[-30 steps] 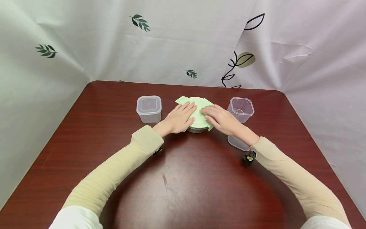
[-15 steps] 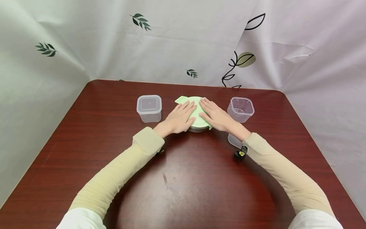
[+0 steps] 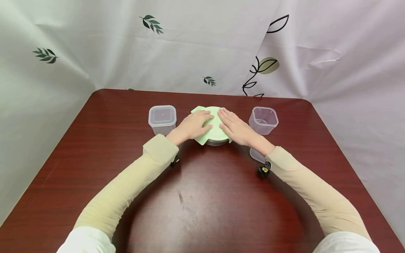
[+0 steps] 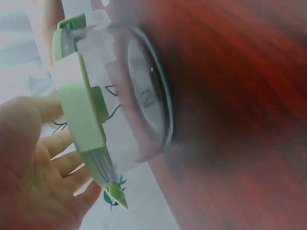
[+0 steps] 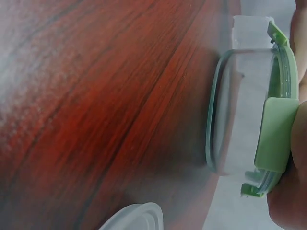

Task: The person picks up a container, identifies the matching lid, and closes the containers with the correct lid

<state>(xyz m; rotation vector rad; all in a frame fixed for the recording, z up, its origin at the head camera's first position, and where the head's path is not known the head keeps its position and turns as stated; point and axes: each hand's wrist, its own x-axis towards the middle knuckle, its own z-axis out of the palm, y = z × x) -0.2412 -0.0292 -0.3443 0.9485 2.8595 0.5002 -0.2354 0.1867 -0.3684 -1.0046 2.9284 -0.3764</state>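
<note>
A round glass food container [image 4: 124, 96] with a pale green lid [image 3: 216, 133] stands on the table. Its green side flaps stick out around the rim, one [image 4: 79, 103] facing the left wrist view and another [image 5: 277, 134] facing the right. My left hand [image 3: 193, 125] lies at the lid's left side, fingers loosely bent over its top and thumb near the left front flap [image 3: 201, 139]. Across the lid's right part rests my right hand [image 3: 235, 129], fingers straight and together. It hides much of the right flap. Whether the flaps are latched, I cannot tell.
Left of the container is a clear square plastic box [image 3: 162, 119] with its lid on. On the right stands a similar uncovered box [image 3: 263, 121]. A loose translucent lid [image 3: 257, 155] lies partly under my right forearm. Fabric [image 3: 177, 52] hangs behind the table [image 3: 190, 196].
My right hand has moved from the lid's right edge to lie flatter on top. My left hand has slid back leftward with fingers more bent, and the left front flap now shows.
</note>
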